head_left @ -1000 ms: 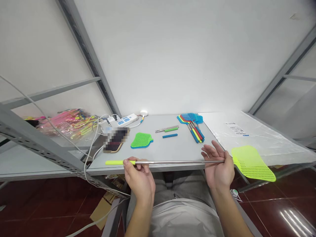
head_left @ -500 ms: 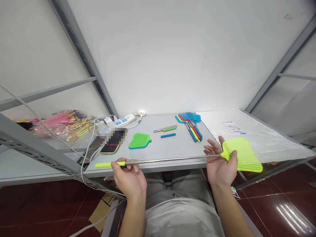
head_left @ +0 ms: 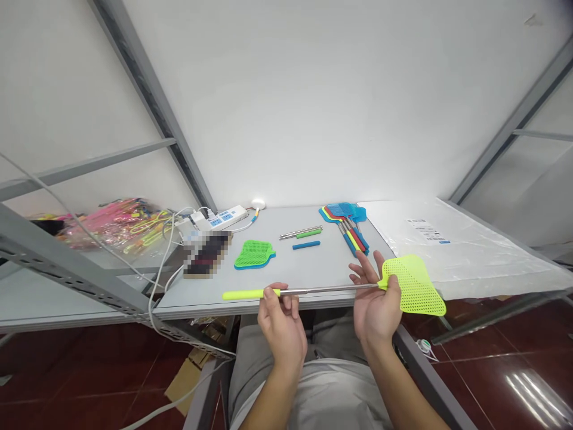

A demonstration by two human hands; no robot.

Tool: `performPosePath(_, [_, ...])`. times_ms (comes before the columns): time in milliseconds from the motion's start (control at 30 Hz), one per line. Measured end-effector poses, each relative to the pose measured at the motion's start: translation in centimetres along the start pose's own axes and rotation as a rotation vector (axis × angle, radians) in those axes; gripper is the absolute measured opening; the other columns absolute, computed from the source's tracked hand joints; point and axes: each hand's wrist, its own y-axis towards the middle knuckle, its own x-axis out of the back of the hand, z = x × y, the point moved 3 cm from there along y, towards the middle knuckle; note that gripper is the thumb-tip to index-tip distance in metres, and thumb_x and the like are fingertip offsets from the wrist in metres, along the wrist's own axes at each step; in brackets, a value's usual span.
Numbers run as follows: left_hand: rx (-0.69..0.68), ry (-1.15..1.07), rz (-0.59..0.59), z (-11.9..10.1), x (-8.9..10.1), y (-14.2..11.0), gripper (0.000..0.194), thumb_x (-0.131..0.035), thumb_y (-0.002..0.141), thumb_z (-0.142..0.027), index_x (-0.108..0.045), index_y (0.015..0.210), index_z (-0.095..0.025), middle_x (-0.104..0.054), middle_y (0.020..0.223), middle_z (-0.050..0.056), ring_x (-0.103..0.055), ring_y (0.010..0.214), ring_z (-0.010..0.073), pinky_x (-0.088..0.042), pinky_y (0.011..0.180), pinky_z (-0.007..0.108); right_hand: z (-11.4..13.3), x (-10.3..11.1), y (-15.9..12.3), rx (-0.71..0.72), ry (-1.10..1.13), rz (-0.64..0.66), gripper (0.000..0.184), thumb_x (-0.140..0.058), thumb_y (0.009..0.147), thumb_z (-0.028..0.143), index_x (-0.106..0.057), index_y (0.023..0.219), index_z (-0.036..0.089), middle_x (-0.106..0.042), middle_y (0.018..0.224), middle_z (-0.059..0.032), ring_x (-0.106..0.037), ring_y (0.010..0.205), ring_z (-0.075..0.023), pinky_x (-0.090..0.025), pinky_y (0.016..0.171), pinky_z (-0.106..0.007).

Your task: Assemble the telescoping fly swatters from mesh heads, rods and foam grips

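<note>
One yellow fly swatter [head_left: 412, 285] is held almost level at the front edge of the counter [head_left: 313, 269]. The left hand [head_left: 284, 331] has its fingers closed round the handle [head_left: 246, 294]; the right hand [head_left: 376, 310] cradles the neck [head_left: 382, 284], thumb against the perforated head (its other fingers loosely spread).

Phone [head_left: 207, 255] pixelated; pkg label [head_left: 427, 232] illeg.
</note>
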Motion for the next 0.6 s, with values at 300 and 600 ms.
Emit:
performPosePath(300, [0.115,-0.116,0.174,-4.1,0.5,3.6,0.025,-0.054,0.087,-0.039,-0.068,0.099,-0.022,-0.061,0.106,0.004,-0.060,0.092,0.0205,-0.056,0.078,0.038,2.5,1.6,2.4,0.027,0.004,-0.018,0.047,-0.038,0.095,0.044,-0.061,0.123,0.014,-0.074,0.108,-0.0099,-0.067,0.089,-0.0170,-0.045,0.079,-0.031])
performPosePath(600, [0.340,0.076,0.284,-6.5,1.6,4.9,0.029,-0.052,0.087,-0.039,-0.069,0.086,-0.016,-0.069,0.085,0.008,-0.067,0.090,0.0265,-0.058,0.079,0.047,3.0,1.7,2.5,0.101,-0.029,-0.073,0.047,-0.038,0.095,0.044,-0.063,0.121,0.014,-0.076,0.098,-0.0089,-0.068,0.090,-0.0194,-0.045,0.081,-0.034])
